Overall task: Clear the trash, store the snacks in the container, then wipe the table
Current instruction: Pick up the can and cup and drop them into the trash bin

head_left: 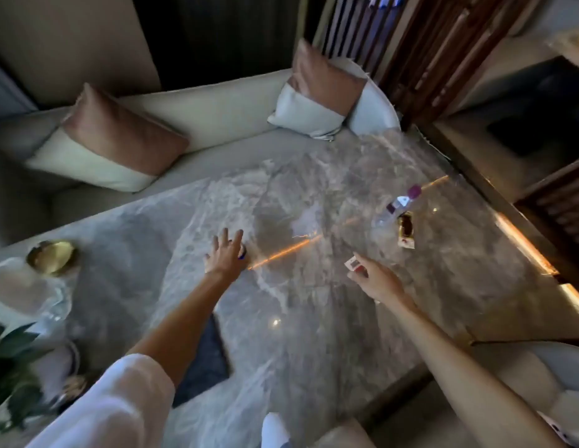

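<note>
**Two bare hands reach across a marble table to gather small litter**

Seen from above, from the person's own head. A grey marble table (314, 334) fills the view, and both arms stretch out from 6 o'clock towards its middle.

The left hand (226, 255), near the centre, is palm down with fingers straight and splayed wide. It covers a small blue-edged item (242, 252) that peeks out at the hand's 3 o'clock side. The picture is too blurred to tell whether the palm touches it. The spread looks meant to trap or scoop a flat, slippery thing off polished stone.

The right hand (377, 281), at about 4 o'clock from the left hand, pinches a small white-and-red packet (353, 264) at its fingertips, lifted just off the surface. The wrist is straight and the arm almost fully extended. Holding it at the tips probably leaves the rest of the hand free for the next piece.

At 2 o'clock lie a clear plastic bottle (396, 206) on its side and, just beside it, a brown wrapper (406, 232), both out of reach for now.

A dark cloth (205, 354) lies under the left forearm, probably kept for wiping. At 9 o'clock are a gold bowl (51, 256) and a clear glass vessel (26, 289), perhaps the snack container.
</note>
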`<state>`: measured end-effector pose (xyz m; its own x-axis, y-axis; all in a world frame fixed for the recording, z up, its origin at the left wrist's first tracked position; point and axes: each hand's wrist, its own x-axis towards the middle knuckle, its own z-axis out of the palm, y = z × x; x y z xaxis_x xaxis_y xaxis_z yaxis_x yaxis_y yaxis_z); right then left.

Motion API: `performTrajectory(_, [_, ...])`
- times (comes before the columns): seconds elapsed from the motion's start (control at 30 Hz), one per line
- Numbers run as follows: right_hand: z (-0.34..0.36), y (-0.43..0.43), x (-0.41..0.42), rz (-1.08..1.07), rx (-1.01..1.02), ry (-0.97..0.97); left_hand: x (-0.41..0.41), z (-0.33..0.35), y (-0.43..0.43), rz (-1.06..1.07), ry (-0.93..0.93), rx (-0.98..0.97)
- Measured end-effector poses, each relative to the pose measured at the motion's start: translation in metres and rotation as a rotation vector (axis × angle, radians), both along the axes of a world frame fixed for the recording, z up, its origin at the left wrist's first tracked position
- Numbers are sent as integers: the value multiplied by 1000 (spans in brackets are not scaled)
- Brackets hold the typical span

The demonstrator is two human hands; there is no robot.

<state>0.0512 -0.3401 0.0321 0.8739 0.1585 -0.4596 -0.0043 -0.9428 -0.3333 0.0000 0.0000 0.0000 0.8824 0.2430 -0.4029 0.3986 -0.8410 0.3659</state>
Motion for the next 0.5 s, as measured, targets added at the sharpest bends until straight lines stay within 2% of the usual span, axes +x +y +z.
performTrajectory(0.1, [-5,-39,27,-122,-68,-167,15,-12,-12,11,118,-8])
performTrajectory(0.2, [-15,-72,56,-21,-165,-259,22,-26,-27,85,122,28])
performTrajectory(0.3, [-35,-94,86,121,-210,-131,25,-32,-47,186,94,30])
performTrajectory(0.4, [-53,-102,103,202,-173,44,27,-33,-76,165,100,91])
performTrajectory(0.5, [-66,-110,110,253,-142,89,27,-31,-109,141,125,104])
